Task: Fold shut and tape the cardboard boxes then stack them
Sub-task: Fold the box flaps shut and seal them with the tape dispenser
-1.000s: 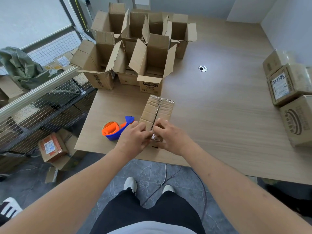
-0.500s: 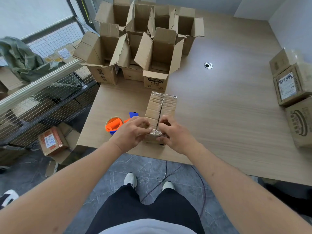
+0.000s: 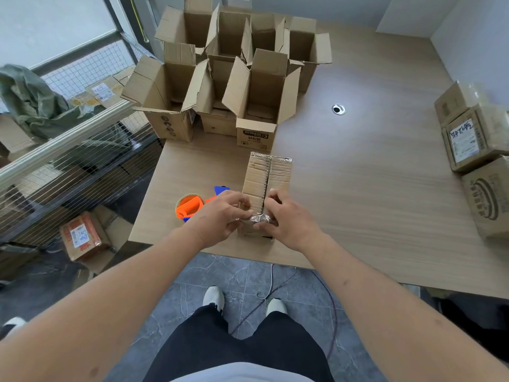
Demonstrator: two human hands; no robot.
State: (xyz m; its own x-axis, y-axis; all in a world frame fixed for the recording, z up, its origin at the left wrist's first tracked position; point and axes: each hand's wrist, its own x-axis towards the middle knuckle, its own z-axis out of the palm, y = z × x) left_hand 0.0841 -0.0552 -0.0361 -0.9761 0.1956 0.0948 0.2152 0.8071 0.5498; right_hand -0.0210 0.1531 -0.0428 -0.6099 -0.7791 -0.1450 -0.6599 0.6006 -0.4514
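Cardboard, pale brown, makes up the closed box point(image 3: 268, 186) that sits under your hands at the near edge of the wooden table point(image 3: 371, 194). Clear tape point(image 3: 261, 218) runs along its top seam and bunches into a shiny crumple at the near end. Your left hand point(image 3: 220, 216) has its fingers curled over the near left corner of the box, fingertips pressing on the top flap beside the seam. Your right hand point(image 3: 286, 219) mirrors it on the other side, fingers bent and thumb pinching the crumpled end of the tape against the box's near face.

Just left of the box, partly hidden behind your left hand, an orange and blue tape dispenser point(image 3: 192, 206) lies on the table.

Further back, a cluster of open boxes point(image 3: 228, 86) stands with flaps raised, touching one another, the nearest of them just beyond the far end of the box you hold. A round cable grommet point(image 3: 338, 109) is set into the tabletop to their right.

At the table's right edge, well apart from your hands, taped boxes point(image 3: 479, 150) are stacked against each other, one bearing a white label.
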